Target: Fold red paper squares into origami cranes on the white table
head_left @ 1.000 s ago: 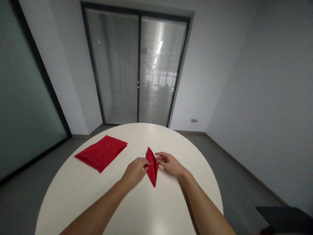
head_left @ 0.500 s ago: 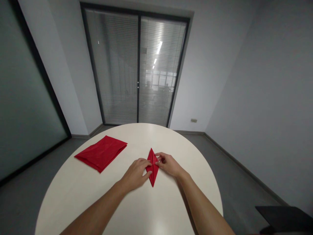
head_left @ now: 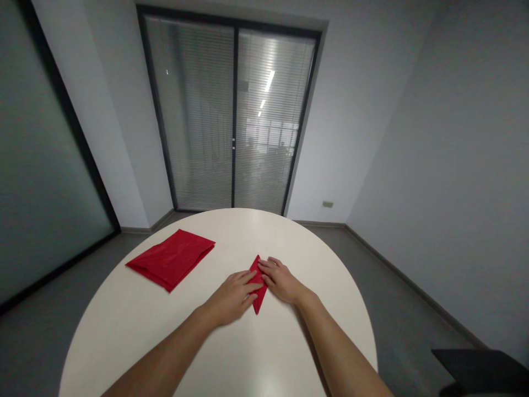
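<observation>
A small red folded paper piece (head_left: 258, 296), narrow and pointed at both ends, lies on the round white table (head_left: 231, 353). My left hand (head_left: 232, 295) rests flat on its left side, fingers stretched across it. My right hand (head_left: 280, 280) lies flat on its right side, fingers extended and pressing down. Both hands cover most of the piece; only its upper tip and lower point show.
A larger red folded sheet (head_left: 171, 257) lies at the table's far left. Behind the table stand glass doors with blinds (head_left: 233, 116). A dark object (head_left: 483, 366) sits at the lower right, off the table.
The red piece was upright between my pinching fingertips; now it lies flat, and both hands have spread open and pressed down on it.
</observation>
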Tool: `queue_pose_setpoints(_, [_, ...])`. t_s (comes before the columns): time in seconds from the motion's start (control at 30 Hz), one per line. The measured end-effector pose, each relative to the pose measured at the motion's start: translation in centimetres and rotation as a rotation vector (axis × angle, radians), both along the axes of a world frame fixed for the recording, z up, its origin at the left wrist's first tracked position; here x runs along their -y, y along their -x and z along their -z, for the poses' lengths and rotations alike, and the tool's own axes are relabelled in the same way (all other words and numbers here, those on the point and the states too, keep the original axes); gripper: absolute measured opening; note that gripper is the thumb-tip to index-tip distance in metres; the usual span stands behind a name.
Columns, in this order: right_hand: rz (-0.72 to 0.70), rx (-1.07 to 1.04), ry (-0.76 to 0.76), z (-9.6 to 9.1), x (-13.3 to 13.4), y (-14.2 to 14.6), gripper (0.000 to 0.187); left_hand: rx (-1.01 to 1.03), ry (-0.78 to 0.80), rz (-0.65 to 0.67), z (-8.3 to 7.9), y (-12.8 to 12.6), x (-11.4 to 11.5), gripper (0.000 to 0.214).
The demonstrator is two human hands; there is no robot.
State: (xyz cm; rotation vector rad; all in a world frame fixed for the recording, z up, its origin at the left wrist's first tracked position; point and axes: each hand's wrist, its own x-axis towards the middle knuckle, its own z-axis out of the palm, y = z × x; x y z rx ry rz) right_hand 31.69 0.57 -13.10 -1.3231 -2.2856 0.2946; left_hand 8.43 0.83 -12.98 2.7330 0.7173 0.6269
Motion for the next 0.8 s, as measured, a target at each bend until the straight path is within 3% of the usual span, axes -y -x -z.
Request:
queue_pose_setpoints(0.13, [0.008, -0.007, 0.032, 0.8, -0.3, 0.0, 0.044, 0.004, -0.007, 0.019, -0.3, 0.2, 0.0, 0.039])
queue_pose_setpoints(0.27, [0.088, -0.031, 0.036, 0.4, -0.2, -0.2, 0.051, 0.009, 0.005, 0.014, -0.3, 0.3, 0.0, 0.037])
queue_pose_setpoints(0.43, [-0.066, -0.026, 0.059, -0.4, 0.1, 0.0, 0.047, 0.023, 0.019, 0.042, -0.8, 0.5, 0.1, 0.037])
queue_pose_setpoints(0.6, [0.108, 0.061, 0.202, 0.3, -0.4, 0.6, 0.052, -0.001, 0.04, 0.055, -1.5, 0.9, 0.1, 0.033])
queue_pose_setpoints(0.7, [0.193, 0.08, 0.181, 0.4, -0.7, 0.9, 0.054, -0.012, 0.049, 0.042, -1.5, 1.1, 0.1, 0.031])
queue_pose_setpoints(0.8, [0.149, 0.05, 0.129, 0.0, -0.5, 1.0, 0.054, -0.003, 0.059, 0.038, -1.6, 1.1, 0.2, 0.03])
